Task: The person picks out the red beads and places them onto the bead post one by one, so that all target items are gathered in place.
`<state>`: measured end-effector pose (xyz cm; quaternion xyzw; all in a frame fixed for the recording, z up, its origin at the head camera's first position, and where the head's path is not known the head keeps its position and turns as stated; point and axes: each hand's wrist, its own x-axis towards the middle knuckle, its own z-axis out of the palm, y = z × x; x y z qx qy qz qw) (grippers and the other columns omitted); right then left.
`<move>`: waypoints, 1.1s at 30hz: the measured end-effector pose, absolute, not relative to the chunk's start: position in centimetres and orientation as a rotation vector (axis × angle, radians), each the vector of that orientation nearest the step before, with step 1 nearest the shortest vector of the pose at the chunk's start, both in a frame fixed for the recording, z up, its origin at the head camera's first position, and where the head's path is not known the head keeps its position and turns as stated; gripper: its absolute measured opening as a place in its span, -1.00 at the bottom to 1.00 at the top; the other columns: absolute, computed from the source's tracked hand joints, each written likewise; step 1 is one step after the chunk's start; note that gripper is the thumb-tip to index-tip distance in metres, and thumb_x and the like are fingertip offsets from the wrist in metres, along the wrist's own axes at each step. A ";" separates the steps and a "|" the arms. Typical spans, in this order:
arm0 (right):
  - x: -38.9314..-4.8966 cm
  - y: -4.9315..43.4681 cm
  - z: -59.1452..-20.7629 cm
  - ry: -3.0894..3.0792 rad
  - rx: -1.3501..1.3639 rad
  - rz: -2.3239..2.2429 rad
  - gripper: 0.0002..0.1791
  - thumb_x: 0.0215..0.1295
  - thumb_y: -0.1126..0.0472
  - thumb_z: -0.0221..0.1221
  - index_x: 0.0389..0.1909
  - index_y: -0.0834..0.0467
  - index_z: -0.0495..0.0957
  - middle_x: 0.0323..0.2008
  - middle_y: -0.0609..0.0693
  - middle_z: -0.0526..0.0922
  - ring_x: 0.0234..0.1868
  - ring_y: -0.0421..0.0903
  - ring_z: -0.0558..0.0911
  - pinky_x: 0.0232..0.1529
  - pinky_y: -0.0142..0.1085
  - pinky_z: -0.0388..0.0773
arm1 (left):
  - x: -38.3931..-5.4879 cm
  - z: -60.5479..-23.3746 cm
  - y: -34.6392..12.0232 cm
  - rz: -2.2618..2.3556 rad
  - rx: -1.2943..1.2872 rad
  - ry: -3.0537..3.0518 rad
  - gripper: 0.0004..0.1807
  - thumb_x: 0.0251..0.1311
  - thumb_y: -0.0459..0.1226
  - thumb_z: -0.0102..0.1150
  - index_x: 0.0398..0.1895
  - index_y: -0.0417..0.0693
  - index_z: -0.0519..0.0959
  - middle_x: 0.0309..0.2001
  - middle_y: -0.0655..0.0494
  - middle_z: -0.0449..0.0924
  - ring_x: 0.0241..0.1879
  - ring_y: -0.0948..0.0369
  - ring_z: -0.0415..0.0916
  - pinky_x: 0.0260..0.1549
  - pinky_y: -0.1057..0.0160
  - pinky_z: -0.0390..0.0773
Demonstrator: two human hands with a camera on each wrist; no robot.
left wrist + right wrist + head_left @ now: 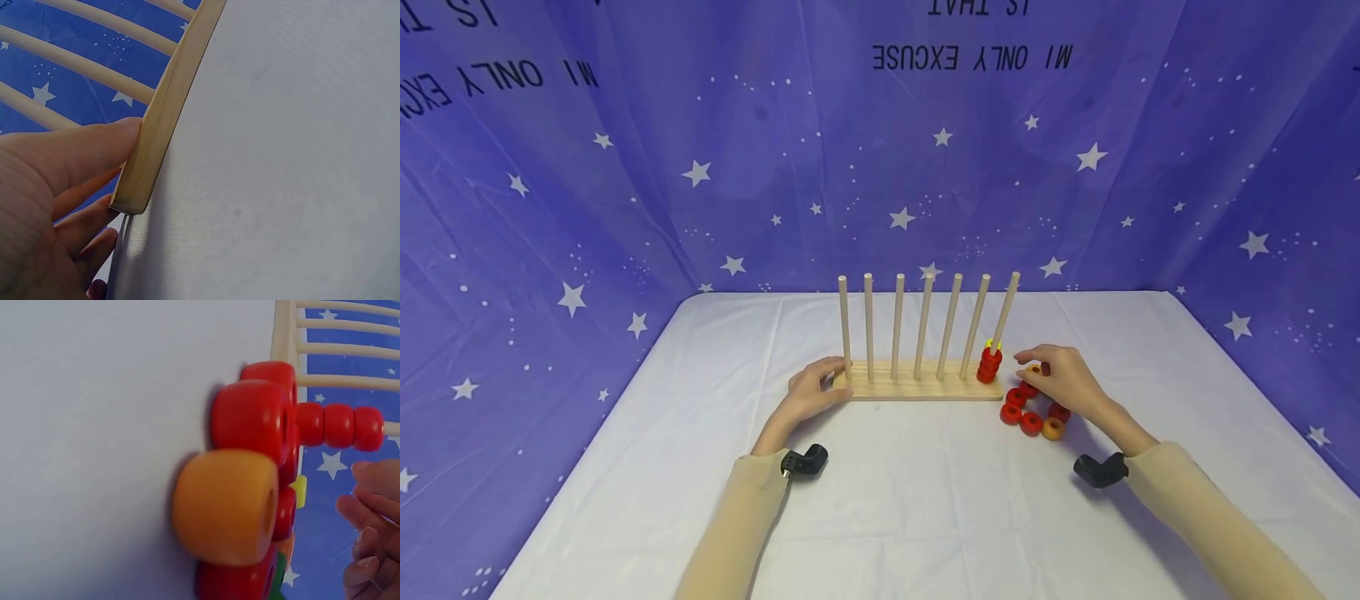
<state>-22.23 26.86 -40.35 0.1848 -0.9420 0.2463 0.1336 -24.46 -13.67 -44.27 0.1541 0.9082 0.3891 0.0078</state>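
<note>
A wooden peg rack point(917, 388) with a row of upright dowels stands on the table. My left hand point(811, 392) grips its left end; in the left wrist view the thumb point(119, 139) lies on the base's edge, with the other fingers around the end. Three red beads point(989, 365) are stacked low on the rightmost dowel. Just right of that stack hovers my right hand point(1063, 379), thumb and fingers apart and nothing between them. Below it lie loose red beads point(1031, 423) and an orange bead point(1053, 429).
Behind the stacked beads shows a yellow bead point(300, 490). A green bead point(279, 575) is partly hidden behind the red ones. White cloth point(925, 500) covers the table, and a purple star-patterned curtain point(850, 183) hangs behind and at both sides.
</note>
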 end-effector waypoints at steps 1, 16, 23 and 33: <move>-22.2 27.0 -40.4 -2.742 0.526 0.714 -0.73 0.04 0.30 0.32 -0.19 0.27 0.66 -0.36 0.11 0.70 -0.58 -0.22 0.30 -0.55 -0.45 0.23 | -24.5 -44.2 -13.7 1.216 0.484 2.840 -0.43 0.03 -0.18 0.28 0.17 -0.10 0.48 0.28 -0.08 0.41 0.31 -0.11 0.30 0.19 -0.24 0.07; -21.2 28.7 -41.3 -2.803 0.486 0.746 -0.76 0.03 0.35 0.30 -0.21 0.24 0.67 -0.34 0.09 0.73 -0.63 -0.24 0.28 -0.63 -0.45 0.16 | -24.5 -44.3 -13.7 1.213 0.485 2.841 -0.43 0.02 -0.18 0.28 0.17 -0.09 0.48 0.28 -0.07 0.41 0.28 -0.12 0.34 0.20 -0.24 0.07; -20.8 29.0 -41.7 -2.817 0.458 0.740 -0.72 0.01 0.35 0.30 -0.18 0.25 0.66 -0.28 0.14 0.72 -0.64 -0.26 0.25 -0.63 -0.45 0.17 | -24.4 -44.2 -13.7 1.209 0.471 2.844 -0.44 0.02 -0.18 0.28 0.16 -0.09 0.49 0.28 -0.08 0.41 0.30 -0.12 0.31 0.20 -0.24 0.07; -20.9 29.1 -41.9 -2.883 0.412 0.733 -0.71 0.02 0.28 0.32 -0.17 0.23 0.66 -0.20 0.22 0.70 -0.55 -0.18 0.36 -0.58 -0.46 0.28 | -24.5 -44.4 -13.7 1.192 0.486 2.869 -0.44 0.02 -0.17 0.27 0.15 -0.10 0.49 0.27 -0.09 0.42 0.30 -0.13 0.31 0.19 -0.25 0.09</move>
